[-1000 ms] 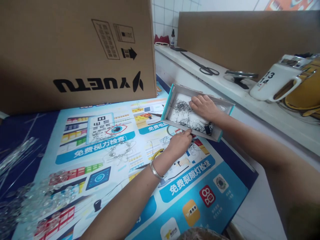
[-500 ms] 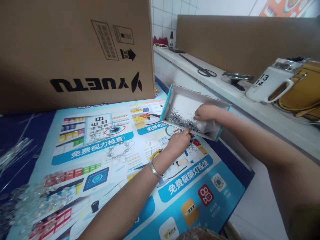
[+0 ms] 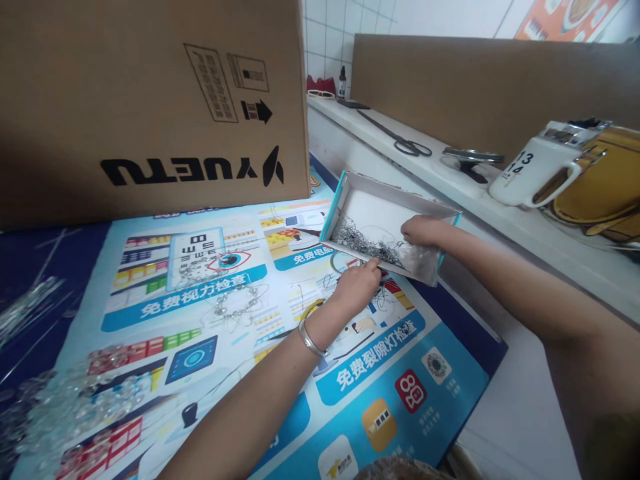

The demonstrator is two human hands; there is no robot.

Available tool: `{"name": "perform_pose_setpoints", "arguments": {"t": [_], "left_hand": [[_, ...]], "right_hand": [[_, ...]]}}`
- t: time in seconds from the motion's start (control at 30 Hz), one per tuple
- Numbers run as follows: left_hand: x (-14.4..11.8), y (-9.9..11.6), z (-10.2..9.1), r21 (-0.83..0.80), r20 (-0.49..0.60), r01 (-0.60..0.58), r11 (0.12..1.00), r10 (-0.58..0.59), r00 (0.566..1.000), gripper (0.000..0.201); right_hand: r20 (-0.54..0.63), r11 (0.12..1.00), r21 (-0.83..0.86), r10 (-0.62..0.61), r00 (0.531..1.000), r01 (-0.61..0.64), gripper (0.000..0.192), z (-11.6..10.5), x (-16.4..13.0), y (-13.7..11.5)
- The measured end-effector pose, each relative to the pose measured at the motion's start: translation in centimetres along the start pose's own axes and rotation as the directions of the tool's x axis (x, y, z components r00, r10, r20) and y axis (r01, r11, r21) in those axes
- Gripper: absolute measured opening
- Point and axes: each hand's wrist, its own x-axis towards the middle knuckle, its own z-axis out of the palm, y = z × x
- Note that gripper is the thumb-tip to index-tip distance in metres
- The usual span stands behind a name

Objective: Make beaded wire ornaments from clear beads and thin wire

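A shallow box (image 3: 373, 200), white inside with turquoise outer edges, sits tilted near the table's right edge. A tangle of thin silvery wire pieces (image 3: 357, 237) lies along its lower side. My left hand (image 3: 357, 285), with a silver bangle at the wrist, grips the box's near rim, fingertips over the edge. Inside the right end of the box is my right hand (image 3: 425, 232), its fingers closed. A crumpled clear plastic bag (image 3: 420, 261) hangs below that hand and appears held by it; the fingertips are partly hidden.
A large cardboard carton (image 3: 160, 107) stands at the back left. Clear beads (image 3: 85, 400) and a beaded strand (image 3: 237, 303) lie on the printed sheet. Scissors (image 3: 400, 140), a white mug (image 3: 530, 170) and a yellow bag (image 3: 590, 187) are on the right ledge.
My right hand has moved a little to the right inside the box, and the clear plastic bag has shifted with it toward the right end. My left hand stays on the rim.
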Motion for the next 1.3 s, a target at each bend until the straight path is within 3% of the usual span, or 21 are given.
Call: {"name": "perform_pose_setpoints", "arguments": {"t": [0.2,0.57,0.77,1.0,1.3], "left_hand": [[0.0,0.1,0.0,0.015,0.003,0.005,1.000,-0.005,1.000,0.024],[0.3,-0.2,0.5,-0.040,-0.070,-0.023,0.999,0.020,0.997,0.022],[0.9,-0.1,0.2,-0.062,-0.054,0.007,0.998,-0.010,0.998,0.023],[0.6,0.4,0.0,-0.039,-0.062,-0.021,0.999,0.018,0.998,0.021],[0.6,0.2,0.4,-0.010,-0.077,-0.021,1.000,0.020,0.997,0.021]], "right_hand": [[-0.104,0.995,-0.095,0.017,0.994,-0.027,0.028,0.5,-0.5,-1.3],[-0.110,0.986,-0.154,-0.080,0.991,0.062,0.021,2.0,-0.2,-3.0],[-0.120,0.996,-0.083,0.012,0.993,-0.022,0.021,2.3,1.4,-1.9],[-0.185,0.989,0.097,0.131,0.974,-0.114,0.030,0.7,1.5,0.3],[-0.281,0.975,0.214,-0.003,0.960,0.065,0.029,-1.3,3.2,-4.0]]}}
